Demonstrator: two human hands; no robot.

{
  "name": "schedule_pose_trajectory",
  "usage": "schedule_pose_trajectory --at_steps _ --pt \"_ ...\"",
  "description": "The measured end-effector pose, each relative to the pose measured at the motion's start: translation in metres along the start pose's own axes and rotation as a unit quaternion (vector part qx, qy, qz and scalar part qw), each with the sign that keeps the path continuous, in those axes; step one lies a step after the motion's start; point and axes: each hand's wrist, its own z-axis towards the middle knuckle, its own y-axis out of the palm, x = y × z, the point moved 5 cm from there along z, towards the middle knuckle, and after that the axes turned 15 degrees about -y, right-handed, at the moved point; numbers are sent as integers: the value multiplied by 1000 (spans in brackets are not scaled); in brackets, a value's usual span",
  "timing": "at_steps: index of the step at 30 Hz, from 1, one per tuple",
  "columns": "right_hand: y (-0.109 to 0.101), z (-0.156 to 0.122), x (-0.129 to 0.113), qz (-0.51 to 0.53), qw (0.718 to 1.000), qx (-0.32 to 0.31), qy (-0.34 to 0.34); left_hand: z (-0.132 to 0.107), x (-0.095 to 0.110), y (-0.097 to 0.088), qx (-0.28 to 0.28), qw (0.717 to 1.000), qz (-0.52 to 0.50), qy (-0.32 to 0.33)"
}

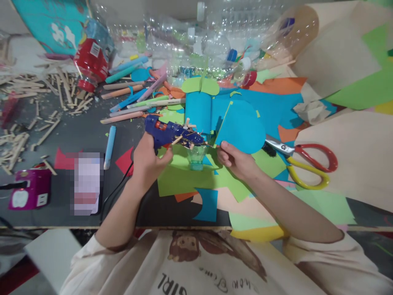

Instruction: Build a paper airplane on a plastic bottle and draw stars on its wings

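My left hand (147,159) is closed around the blue glue gun (167,132), its nozzle just beside the blue paper disc (242,127) that my right hand (236,160) pinches above the bench (80,135). I judge the gluing barely begun: no bead shows.

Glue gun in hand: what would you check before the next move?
1. Glue gun gripped in left hand: ok.
2. Blue paper piece pinched by right hand: ok.
3. Gun meeting the paper's edge: cannot tell, wooden sticks cover its front.
4. Right fingertips clear of the gun's front: not ok, seemingly close.
5. Cord lying untangled: ok.
6. Scissors apart from both hands: ok.
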Motion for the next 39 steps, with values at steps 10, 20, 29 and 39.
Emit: schedule_pose_trajectory --at_steps 10,20,29,39 --pt "2 0 -3 -11 1000 -10 10 -1 -1 1 8 1000 1 4" --pt "3 -1 -1 -23 999 -18 17 0 0 1 -8 1000 -4 -10" --pt "4 -1 -2 -49 997 -44 28 0 -1 0 -13 1000 -14 -17" --pt "4 -4 1 -68 995 -78 15 0 -1 0 -14 1000 -16 -24"
